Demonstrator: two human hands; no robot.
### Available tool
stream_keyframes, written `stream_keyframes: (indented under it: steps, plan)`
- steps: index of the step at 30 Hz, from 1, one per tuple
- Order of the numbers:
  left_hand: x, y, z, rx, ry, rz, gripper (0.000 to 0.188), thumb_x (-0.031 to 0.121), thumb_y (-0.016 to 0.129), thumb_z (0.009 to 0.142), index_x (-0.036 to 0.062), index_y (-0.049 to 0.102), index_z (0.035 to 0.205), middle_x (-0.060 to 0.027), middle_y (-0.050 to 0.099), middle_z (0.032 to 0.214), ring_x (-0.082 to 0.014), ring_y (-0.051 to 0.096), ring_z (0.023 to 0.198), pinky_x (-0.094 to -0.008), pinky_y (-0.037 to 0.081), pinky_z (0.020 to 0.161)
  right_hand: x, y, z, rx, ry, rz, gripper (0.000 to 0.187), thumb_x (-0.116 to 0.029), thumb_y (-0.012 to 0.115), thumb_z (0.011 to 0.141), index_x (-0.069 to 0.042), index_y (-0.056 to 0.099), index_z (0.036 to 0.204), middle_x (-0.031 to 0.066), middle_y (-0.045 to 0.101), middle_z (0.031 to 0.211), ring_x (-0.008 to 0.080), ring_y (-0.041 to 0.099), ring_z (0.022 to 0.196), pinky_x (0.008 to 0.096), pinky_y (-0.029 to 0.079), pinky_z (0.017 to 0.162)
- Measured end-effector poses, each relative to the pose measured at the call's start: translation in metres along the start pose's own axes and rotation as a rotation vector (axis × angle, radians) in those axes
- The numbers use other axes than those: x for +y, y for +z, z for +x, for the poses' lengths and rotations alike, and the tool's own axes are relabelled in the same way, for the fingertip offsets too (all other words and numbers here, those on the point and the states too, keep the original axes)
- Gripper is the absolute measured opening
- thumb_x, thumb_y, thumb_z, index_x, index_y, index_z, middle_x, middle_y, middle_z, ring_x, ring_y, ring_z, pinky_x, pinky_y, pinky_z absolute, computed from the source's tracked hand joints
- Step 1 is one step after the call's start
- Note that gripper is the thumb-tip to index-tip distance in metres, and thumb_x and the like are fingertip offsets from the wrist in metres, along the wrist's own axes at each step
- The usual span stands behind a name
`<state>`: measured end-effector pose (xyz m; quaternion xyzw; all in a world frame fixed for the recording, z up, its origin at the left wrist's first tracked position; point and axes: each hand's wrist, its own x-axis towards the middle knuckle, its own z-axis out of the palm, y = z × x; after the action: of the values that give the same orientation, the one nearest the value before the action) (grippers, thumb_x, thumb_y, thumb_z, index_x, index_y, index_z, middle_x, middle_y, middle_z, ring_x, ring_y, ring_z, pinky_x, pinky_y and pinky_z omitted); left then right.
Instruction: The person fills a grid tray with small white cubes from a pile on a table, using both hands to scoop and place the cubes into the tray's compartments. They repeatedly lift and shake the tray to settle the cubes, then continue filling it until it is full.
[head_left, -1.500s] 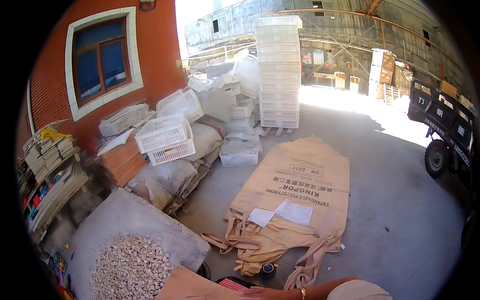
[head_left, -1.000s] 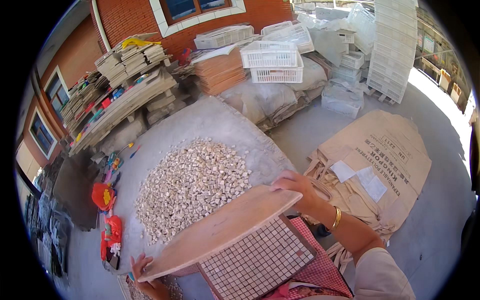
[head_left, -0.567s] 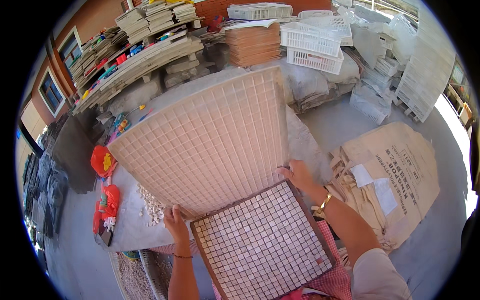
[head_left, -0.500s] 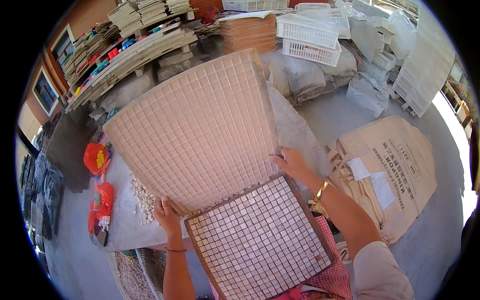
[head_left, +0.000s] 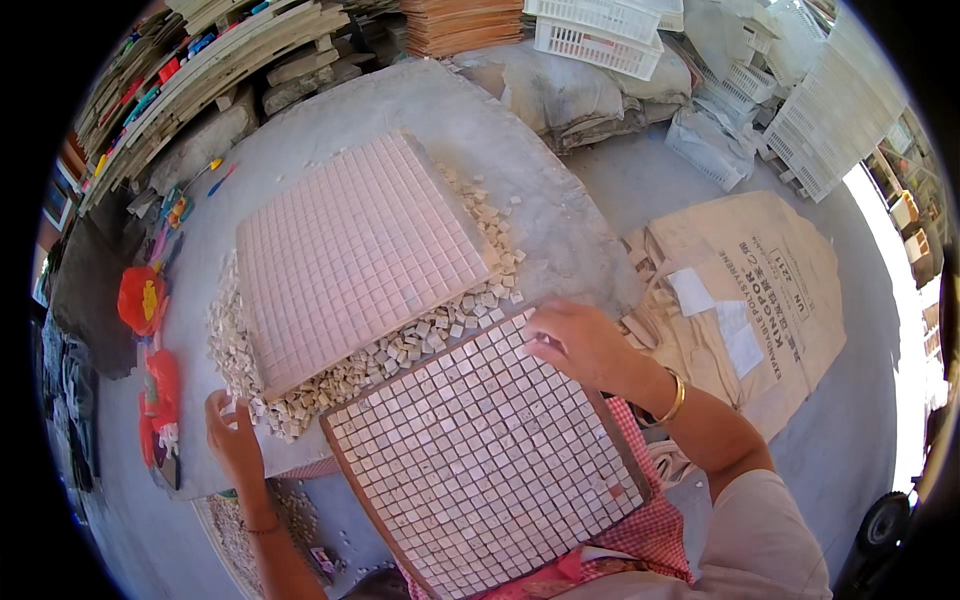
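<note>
The brown-rimmed square tray of small cream stone tiles point(head_left: 470, 450) was positioned close to the body, over a red-and-white checked cloth point(head_left: 655, 525). Its far right corner was covered by the right hand point(head_left: 572, 345), bent into a pinch; whether a tile was gripped could not be told. The left hand point(head_left: 234, 435) was held loosely open beside the heap of loose cream tiles point(head_left: 400, 350), with nothing seen in it. On that heap the pale pink gridded panel point(head_left: 360, 255) was left lying, untouched. The step in hand was judged to be the tidying of individual tiles; for that, light fingertip placement at the corner would be called for. Most of the heap was hidden by the panel, and the tray's underside could not be seen.
</note>
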<state>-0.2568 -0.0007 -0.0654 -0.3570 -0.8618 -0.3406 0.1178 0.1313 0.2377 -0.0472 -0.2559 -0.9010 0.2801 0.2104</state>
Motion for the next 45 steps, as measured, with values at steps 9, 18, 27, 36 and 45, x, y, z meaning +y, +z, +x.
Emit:
stream_keyframes:
  steps: [9,18,27,36,45]
  plan:
    - [-0.017,-0.052,-0.199,-0.167,-0.445,-0.267,0.021,0.018,0.055,0.089,0.0013,0.058,0.102,-0.0054,0.06,0.089,-0.0118,0.057,0.069,-0.0248,0.044,0.055,-0.031,0.013,-0.179,-0.15,0.194,0.103,0.019,-0.018,0.07,0.077,-0.007,0.062,0.089,0.0078,0.06,0.08,0.024,0.061,0.072,0.0316,0.049,0.063]
    - [0.015,-0.075,-0.234,-0.048,-0.465,-0.365,0.021,0.02,0.053,0.091,0.0006,0.058,0.096,-0.004,0.058,0.084,-0.0107,0.056,0.065,-0.0216,0.042,0.051,-0.019,0.011,-0.199,-0.149,0.624,1.087,0.029,-0.016,0.06,0.087,0.002,0.057,0.11,0.0027,0.059,0.078,0.0123,0.056,0.069,0.0269,0.046,0.067]
    - [0.024,-0.074,-0.257,-0.103,-0.468,-0.369,0.018,0.018,0.053,0.09,0.0009,0.059,0.093,-0.0043,0.057,0.084,-0.0108,0.057,0.064,-0.0226,0.044,0.05,-0.033,-0.002,-0.208,-0.112,0.328,0.471,0.022,-0.014,0.062,0.084,-0.001,0.06,0.102,0.0066,0.06,0.083,0.0203,0.059,0.078,0.03,0.047,0.07]
    - [0.016,-0.074,-0.269,-0.108,-0.437,-0.444,0.014,0.011,0.052,0.088,-0.0001,0.059,0.093,-0.0045,0.058,0.084,-0.0099,0.057,0.062,-0.021,0.043,0.049,-0.022,0.016,-0.218,-0.062,0.091,0.063,0.016,-0.013,0.063,0.079,-0.006,0.063,0.093,0.01,0.06,0.085,0.0295,0.059,0.082,0.0374,0.049,0.073]
    - [0.021,-0.065,-0.274,-0.13,-0.428,-0.463,0.012,0.007,0.051,0.088,-0.0006,0.059,0.092,-0.0054,0.06,0.086,-0.0087,0.056,0.062,-0.0199,0.042,0.05,-0.01,0.022,-0.215,-0.042,-0.097,-0.02,0.01,-0.012,0.061,0.077,-0.008,0.062,0.086,0.0066,0.059,0.08,0.0259,0.059,0.075,0.0352,0.049,0.066]
